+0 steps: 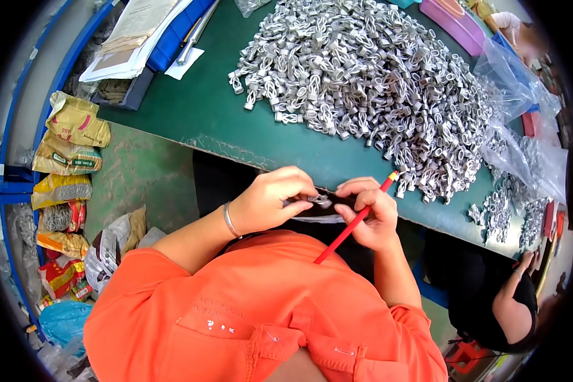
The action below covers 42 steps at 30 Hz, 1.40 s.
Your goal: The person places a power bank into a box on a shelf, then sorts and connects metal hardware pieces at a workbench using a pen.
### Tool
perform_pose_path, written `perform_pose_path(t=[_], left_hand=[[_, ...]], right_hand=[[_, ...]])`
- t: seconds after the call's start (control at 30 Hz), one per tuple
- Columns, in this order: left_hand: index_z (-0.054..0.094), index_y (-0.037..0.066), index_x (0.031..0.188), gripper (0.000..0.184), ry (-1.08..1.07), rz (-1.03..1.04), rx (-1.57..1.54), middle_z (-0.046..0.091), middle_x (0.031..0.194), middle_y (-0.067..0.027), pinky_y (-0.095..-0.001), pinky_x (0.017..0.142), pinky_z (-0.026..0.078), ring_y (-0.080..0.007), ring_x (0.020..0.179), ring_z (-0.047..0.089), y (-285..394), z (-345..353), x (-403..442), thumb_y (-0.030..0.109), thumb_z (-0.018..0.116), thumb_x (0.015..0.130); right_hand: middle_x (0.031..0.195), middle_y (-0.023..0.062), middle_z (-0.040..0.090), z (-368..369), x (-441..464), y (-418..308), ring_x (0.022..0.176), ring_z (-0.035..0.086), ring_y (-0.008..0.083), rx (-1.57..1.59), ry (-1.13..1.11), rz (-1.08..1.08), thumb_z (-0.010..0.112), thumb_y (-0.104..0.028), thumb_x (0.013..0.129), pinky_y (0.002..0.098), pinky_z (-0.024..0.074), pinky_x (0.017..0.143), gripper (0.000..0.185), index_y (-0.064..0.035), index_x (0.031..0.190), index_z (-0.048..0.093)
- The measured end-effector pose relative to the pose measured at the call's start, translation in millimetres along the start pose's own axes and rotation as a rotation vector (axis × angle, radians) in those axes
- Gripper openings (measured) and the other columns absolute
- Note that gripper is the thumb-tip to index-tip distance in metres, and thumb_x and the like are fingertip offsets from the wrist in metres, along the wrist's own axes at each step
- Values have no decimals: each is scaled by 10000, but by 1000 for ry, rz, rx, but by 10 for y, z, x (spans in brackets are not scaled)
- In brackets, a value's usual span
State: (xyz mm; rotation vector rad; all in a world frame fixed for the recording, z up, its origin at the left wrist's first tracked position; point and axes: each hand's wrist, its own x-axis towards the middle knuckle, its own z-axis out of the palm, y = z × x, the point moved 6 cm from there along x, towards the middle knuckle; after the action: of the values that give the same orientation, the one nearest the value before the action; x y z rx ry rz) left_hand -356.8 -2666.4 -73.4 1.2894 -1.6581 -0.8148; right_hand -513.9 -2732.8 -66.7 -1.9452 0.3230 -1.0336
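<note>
My left hand [275, 197], with a metal bangle at the wrist, is closed in a pinch at the table's front edge. Between its thumb and finger is a small grey looped part [321, 200], partly blurred. Just to the right, my right hand [374, 213] is closed around a red pencil [345, 239]. The pencil slants, its yellow-banded end up by the table edge and its other end low against my orange shirt. Beyond both hands, a large heap of similar grey looped parts [363, 76] covers much of the green table [191, 105].
Clear plastic bags [512, 89] and smaller piles of parts [496, 213] lie to the right. A pink tray [452, 25] stands at the back. Papers rest on a blue bin [172, 38] at left, above several sacks [70, 153]. Another person's arm [514, 302] is at right.
</note>
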Motion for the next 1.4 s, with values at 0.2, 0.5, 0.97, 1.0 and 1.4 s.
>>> perform_pose_path(t=[0.2, 0.5, 0.97, 1.0, 1.4], left_hand=[[605, 19, 961, 267, 180, 140, 293, 549, 967, -120, -326, 714, 481, -269, 819, 569, 21, -213, 313, 2, 685, 707], [585, 21, 986, 294, 363, 140, 498, 518, 948, -127, -343, 745, 455, -297, 860, 540, -139, -264, 560, -22, 666, 707], [630, -11, 935, 317, 256, 140, 54, 601, 876, -89, -244, 601, 472, -133, 669, 554, 33, -30, 318, 41, 776, 659], [630, -11, 935, 317, 254, 133, 52, 601, 876, -89, -244, 601, 472, -133, 669, 554, 34, 1, 292, 41, 776, 659], [615, -29, 912, 230, 274, 28, -295, 604, 826, -78, -226, 615, 491, -110, 702, 587, -82, 70, 139, -47, 726, 712]], right_hand=[[893, 147, 630, -77, 466, 95, 785, 576, 330, -572, 148, -57, 666, 60, 674, 386, 465, 679, 234, -34, 770, 475], [860, 116, 592, -4, 528, 258, 755, 558, 334, -659, 107, -56, 654, 30, 670, 398, 457, 639, 208, -41, 778, 491], [1007, 143, 562, -79, -56, 306, 837, 572, 140, 433, 442, 331, 650, 129, 748, 260, 491, 757, 303, -45, 801, 408], [1007, 147, 561, -54, -54, 284, 850, 577, 143, 510, 434, 314, 644, 131, 754, 264, 496, 766, 300, -44, 808, 406], [911, 169, 598, -13, -141, 285, 716, 614, 164, 578, 340, 413, 582, 69, 832, 244, 532, 634, 219, -47, 814, 396]])
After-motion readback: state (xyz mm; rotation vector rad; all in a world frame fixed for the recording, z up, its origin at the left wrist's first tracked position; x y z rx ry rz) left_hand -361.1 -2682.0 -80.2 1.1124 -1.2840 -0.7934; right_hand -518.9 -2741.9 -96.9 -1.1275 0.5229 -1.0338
